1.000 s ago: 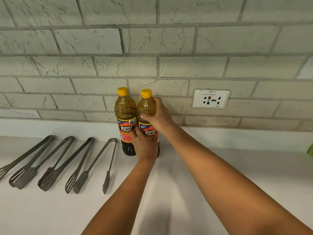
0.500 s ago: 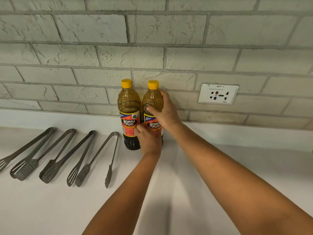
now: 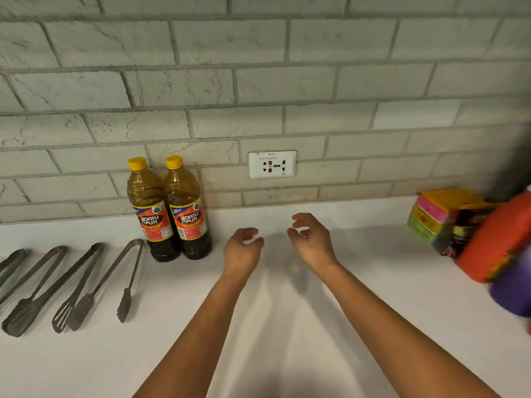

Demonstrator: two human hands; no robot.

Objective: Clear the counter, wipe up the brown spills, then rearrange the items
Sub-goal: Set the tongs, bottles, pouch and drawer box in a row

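Observation:
Two Datu Puti bottles with yellow caps stand upright side by side against the brick wall, the left bottle (image 3: 151,208) touching the right bottle (image 3: 186,208). My left hand (image 3: 242,248) hovers over the white counter (image 3: 287,326) just right of the bottles, fingers loosely curled and holding nothing. Further right, my right hand (image 3: 311,239) is also empty with relaxed curled fingers. Several grey tongs (image 3: 86,282) lie in a row at the left.
At the right edge stand a stack of colourful boxes (image 3: 439,216), a dark jar (image 3: 467,231), an orange-red container (image 3: 500,239) and a purple one (image 3: 514,291), blurred. A wall socket (image 3: 272,164) sits above the counter.
Both hands have let go of the right bottle and pulled away to the right. The view has swung right, bringing the containers at the right edge into sight.

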